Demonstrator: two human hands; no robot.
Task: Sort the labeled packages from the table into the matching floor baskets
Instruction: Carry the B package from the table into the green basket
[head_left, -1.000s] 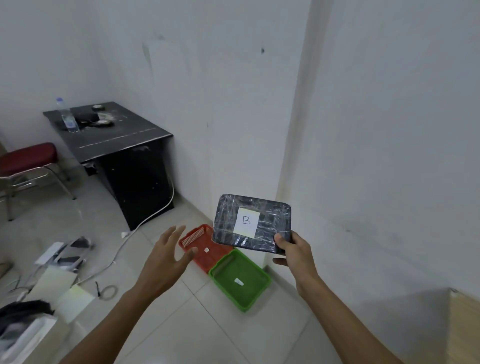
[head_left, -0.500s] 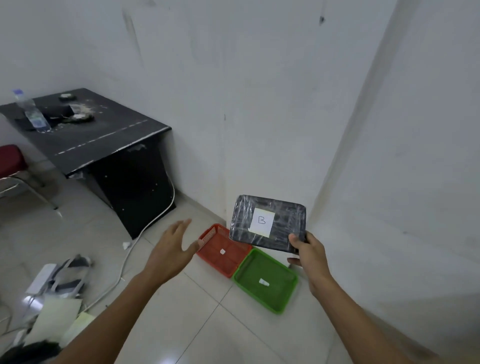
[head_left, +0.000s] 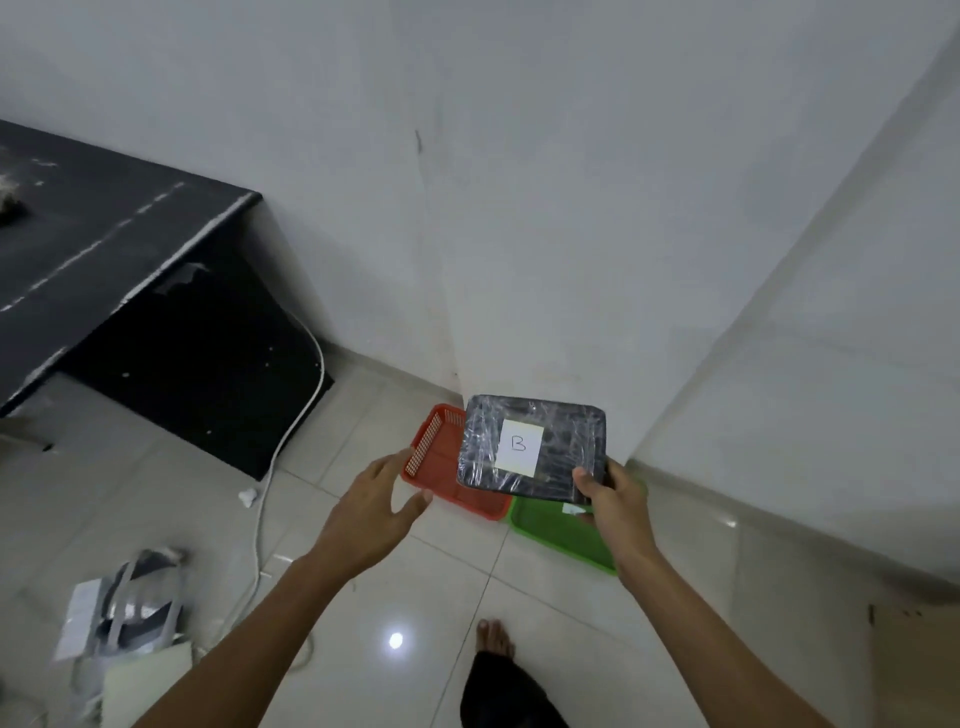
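Right hand (head_left: 618, 499) gripping package B (head_left: 532, 448); left hand (head_left: 371, 512) spread, empty

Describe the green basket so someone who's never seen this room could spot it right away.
Look to the corner where the two white walls meet the tiled floor. Two shallow plastic baskets sit there side by side; the green basket is the right-hand one, partly hidden under the black package in the right hand. Its neighbour, the red basket, differs in colour.
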